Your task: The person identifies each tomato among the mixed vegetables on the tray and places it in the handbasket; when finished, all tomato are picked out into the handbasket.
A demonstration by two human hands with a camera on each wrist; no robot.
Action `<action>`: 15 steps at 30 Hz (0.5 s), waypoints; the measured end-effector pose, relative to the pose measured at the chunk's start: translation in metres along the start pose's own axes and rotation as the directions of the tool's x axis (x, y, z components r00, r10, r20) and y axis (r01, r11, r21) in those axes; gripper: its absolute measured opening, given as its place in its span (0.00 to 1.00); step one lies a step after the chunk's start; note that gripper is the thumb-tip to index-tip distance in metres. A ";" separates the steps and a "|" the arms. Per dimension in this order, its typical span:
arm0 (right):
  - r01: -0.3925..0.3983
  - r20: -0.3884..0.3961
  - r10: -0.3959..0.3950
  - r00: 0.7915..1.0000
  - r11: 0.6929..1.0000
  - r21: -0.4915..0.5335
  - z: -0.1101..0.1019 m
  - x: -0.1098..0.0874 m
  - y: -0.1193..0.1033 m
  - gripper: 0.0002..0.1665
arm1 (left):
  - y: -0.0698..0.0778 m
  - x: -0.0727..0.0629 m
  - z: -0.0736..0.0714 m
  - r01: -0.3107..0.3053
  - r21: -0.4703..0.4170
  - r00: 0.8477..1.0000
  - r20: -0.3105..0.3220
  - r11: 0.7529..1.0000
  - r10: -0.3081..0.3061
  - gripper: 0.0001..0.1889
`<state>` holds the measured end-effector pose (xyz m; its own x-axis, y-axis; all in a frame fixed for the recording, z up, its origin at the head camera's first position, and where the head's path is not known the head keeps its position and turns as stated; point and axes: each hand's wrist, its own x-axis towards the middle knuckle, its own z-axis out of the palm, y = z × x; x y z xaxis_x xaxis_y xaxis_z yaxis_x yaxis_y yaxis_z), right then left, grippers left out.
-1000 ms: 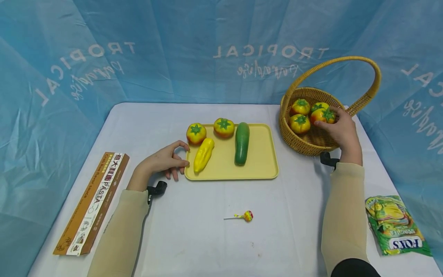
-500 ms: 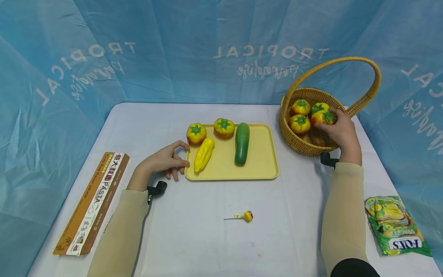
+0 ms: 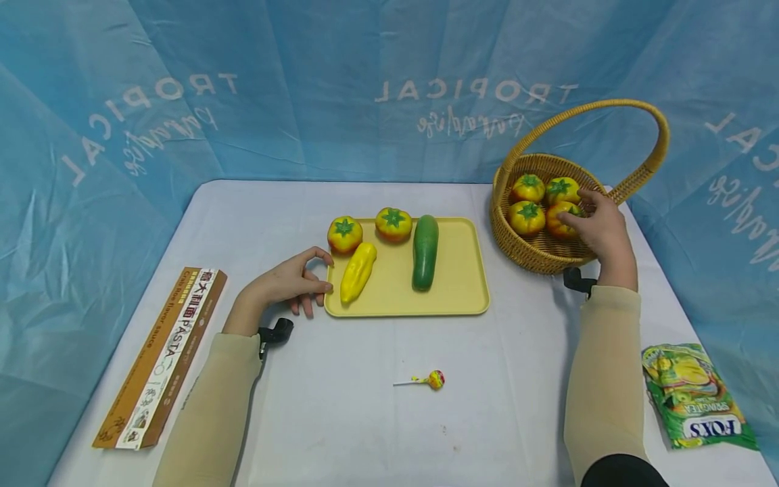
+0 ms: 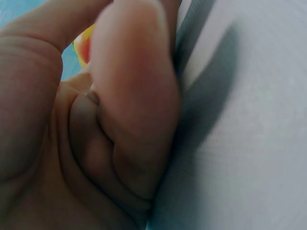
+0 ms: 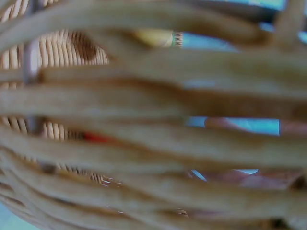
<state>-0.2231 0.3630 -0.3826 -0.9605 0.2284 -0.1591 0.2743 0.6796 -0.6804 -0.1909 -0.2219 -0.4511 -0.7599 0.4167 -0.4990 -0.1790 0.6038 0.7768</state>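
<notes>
- Tomatoes point(image 3: 345, 235), yellow flushed with red, sit in two places: two at the rear left of the yellow tray point(image 3: 459, 274), four in the wicker basket point(image 3: 528, 256).
- Left hand point(image 3: 286, 284): thumb and forefinger stand apart, tips at the tray's left edge, probably steadying it; this grip closes round nothing and has not shifted.
- On the tray, the green cucumber point(image 3: 425, 253) lies unmoved.
- Inside the basket comes the change: the front-right tomato point(image 3: 558, 225) has sunk lower, so the rear-right tomato point(image 3: 561, 190), half covered earlier, shows almost whole.
- Right hand point(image 3: 602, 223): it stays over the basket's right side, thumb and fingers spread about the lowered tomato. This grip looks loosened, so I judge the fruit released and its placing nearly done; the right wrist view, mostly weave, cannot confirm whether fingertips touch it.
</notes>
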 end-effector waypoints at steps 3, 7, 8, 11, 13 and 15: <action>0.006 -0.009 -0.006 1.000 1.000 -0.006 -0.002 -0.001 0.000 0.52 | 0.000 0.000 0.000 0.001 0.000 1.000 0.002 1.000 -0.001 0.32; 0.031 -0.023 -0.030 0.999 0.999 0.021 -0.009 -0.006 0.000 0.51 | 0.000 0.001 0.000 0.003 0.002 1.000 0.000 1.000 -0.003 0.32; 0.037 -0.027 -0.036 0.999 0.999 0.039 -0.011 -0.008 -0.001 0.50 | 0.000 0.001 0.000 0.004 0.003 1.000 -0.001 1.000 -0.004 0.31; 0.054 -0.040 -0.050 0.998 0.992 0.111 -0.018 -0.016 -0.005 0.49 | 0.000 0.002 0.000 0.006 0.007 1.000 -0.002 1.000 -0.006 0.31; 0.072 -0.053 -0.064 0.997 0.984 0.162 -0.024 -0.023 -0.010 0.47 | 0.001 0.001 0.000 0.005 0.007 1.000 -0.002 1.000 -0.005 0.31; 0.099 -0.074 -0.085 0.994 0.972 0.213 -0.029 -0.030 -0.017 0.43 | 0.001 0.001 0.000 0.003 0.007 1.000 -0.002 1.000 -0.003 0.31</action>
<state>-0.1970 0.3653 -0.3455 -0.9742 0.2208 -0.0477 0.1618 0.5349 -0.8293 -0.1916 -0.2207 -0.4512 -0.7605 0.4134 -0.5007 -0.1770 0.6100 0.7724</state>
